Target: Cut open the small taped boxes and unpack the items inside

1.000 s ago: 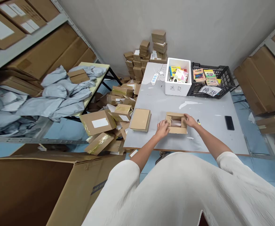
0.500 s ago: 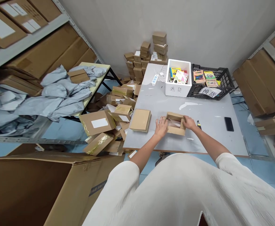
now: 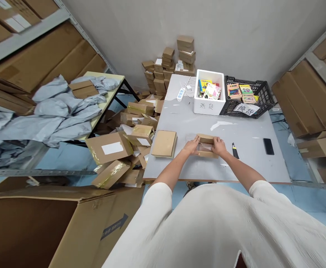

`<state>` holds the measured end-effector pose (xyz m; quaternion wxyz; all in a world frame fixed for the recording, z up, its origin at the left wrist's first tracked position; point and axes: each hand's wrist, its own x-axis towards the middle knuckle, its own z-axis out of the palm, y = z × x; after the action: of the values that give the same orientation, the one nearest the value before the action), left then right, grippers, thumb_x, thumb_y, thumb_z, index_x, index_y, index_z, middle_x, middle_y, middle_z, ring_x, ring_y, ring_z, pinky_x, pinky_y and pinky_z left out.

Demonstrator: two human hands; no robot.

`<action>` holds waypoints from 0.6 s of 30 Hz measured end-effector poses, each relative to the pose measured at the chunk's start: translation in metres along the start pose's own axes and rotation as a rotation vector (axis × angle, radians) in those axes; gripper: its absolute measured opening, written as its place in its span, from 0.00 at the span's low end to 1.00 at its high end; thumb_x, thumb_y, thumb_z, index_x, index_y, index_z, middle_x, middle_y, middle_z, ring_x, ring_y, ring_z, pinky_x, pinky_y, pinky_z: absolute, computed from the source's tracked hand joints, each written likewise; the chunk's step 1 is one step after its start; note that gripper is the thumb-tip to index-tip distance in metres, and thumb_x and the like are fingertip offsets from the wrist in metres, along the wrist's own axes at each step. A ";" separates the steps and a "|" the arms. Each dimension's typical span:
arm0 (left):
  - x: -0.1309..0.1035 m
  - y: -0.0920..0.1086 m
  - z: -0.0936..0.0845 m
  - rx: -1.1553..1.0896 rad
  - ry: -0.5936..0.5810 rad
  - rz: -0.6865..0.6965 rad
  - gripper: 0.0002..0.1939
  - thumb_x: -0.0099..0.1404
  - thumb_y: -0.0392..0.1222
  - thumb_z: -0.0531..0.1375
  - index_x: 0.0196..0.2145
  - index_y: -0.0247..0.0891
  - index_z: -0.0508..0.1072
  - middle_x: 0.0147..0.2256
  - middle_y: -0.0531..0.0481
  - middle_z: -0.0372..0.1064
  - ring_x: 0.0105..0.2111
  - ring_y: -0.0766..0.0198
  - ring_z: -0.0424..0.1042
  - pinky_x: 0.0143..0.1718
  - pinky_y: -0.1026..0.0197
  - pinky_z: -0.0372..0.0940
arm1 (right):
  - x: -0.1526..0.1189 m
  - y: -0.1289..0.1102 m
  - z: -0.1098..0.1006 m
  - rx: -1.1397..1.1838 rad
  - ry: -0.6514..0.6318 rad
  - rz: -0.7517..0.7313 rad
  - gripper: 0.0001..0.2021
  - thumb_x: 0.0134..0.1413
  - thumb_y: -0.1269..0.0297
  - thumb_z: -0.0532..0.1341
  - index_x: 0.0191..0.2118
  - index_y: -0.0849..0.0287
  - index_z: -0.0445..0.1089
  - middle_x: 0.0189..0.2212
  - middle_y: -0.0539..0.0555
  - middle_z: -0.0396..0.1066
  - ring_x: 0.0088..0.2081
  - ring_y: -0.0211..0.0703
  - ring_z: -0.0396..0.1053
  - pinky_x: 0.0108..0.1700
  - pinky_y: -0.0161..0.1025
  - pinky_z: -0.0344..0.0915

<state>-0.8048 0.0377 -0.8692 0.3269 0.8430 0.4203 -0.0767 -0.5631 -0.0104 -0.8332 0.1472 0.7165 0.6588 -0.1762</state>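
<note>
A small open cardboard box (image 3: 208,154) lies on the grey table, with clear plastic film inside and some sticking out behind its left end. My left hand (image 3: 191,146) grips the box's left end, thumb toward the inside and fingers at the back corner. Its right end is held by my right hand (image 3: 220,146), fingers curled over the edge. A utility knife (image 3: 235,151) with a black and yellow handle lies just right of my right hand. To the left of my left hand rests a closed flat cardboard box (image 3: 164,143).
Behind stand a white foam box (image 3: 209,108) and a black crate (image 3: 263,93), both holding small books or packs. A phone (image 3: 268,146) lies at the right, a power strip (image 3: 181,94) at the back left. Cardboard boxes (image 3: 109,146) crowd the table's left side.
My left hand has shifted from lying along the box's left side to gripping its end. My right hand has moved slightly inward. Clear film now shows left of the box.
</note>
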 end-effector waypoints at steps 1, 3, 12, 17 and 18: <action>0.000 0.001 0.001 0.001 -0.002 -0.003 0.73 0.54 0.54 0.78 0.82 0.44 0.37 0.82 0.30 0.33 0.68 0.33 0.69 0.64 0.46 0.66 | 0.000 -0.001 0.002 -0.008 0.001 -0.002 0.38 0.62 0.61 0.67 0.74 0.58 0.54 0.73 0.69 0.56 0.67 0.66 0.59 0.67 0.53 0.60; -0.001 0.004 0.004 -0.009 0.011 -0.016 0.73 0.54 0.54 0.79 0.82 0.43 0.38 0.81 0.29 0.34 0.66 0.34 0.72 0.64 0.47 0.66 | 0.001 -0.002 0.005 -0.011 0.007 -0.003 0.39 0.61 0.65 0.66 0.74 0.58 0.54 0.74 0.69 0.55 0.69 0.66 0.57 0.68 0.54 0.59; -0.011 0.005 0.010 -0.129 0.061 -0.023 0.72 0.53 0.59 0.80 0.81 0.41 0.42 0.81 0.27 0.35 0.65 0.34 0.73 0.63 0.49 0.68 | 0.000 0.047 -0.009 0.326 0.058 -0.149 0.45 0.57 0.65 0.58 0.80 0.60 0.48 0.78 0.65 0.53 0.73 0.58 0.58 0.72 0.54 0.62; -0.013 0.005 0.009 -0.172 0.075 -0.029 0.72 0.52 0.59 0.80 0.81 0.41 0.44 0.81 0.28 0.37 0.65 0.35 0.73 0.63 0.48 0.68 | -0.019 0.088 -0.015 0.319 0.239 -0.023 0.38 0.58 0.66 0.57 0.75 0.58 0.59 0.73 0.66 0.59 0.73 0.60 0.59 0.70 0.58 0.63; -0.014 0.005 0.009 -0.178 0.075 -0.029 0.72 0.52 0.59 0.80 0.81 0.41 0.44 0.81 0.28 0.38 0.65 0.35 0.73 0.64 0.48 0.68 | -0.022 0.090 -0.014 0.307 0.236 0.007 0.35 0.59 0.65 0.58 0.72 0.58 0.63 0.70 0.67 0.63 0.70 0.60 0.62 0.69 0.57 0.64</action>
<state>-0.8082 0.0205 -0.8679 0.3835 0.8067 0.4495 -0.0121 -0.4742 -0.0317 -0.8132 -0.0414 0.7486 0.6341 -0.1890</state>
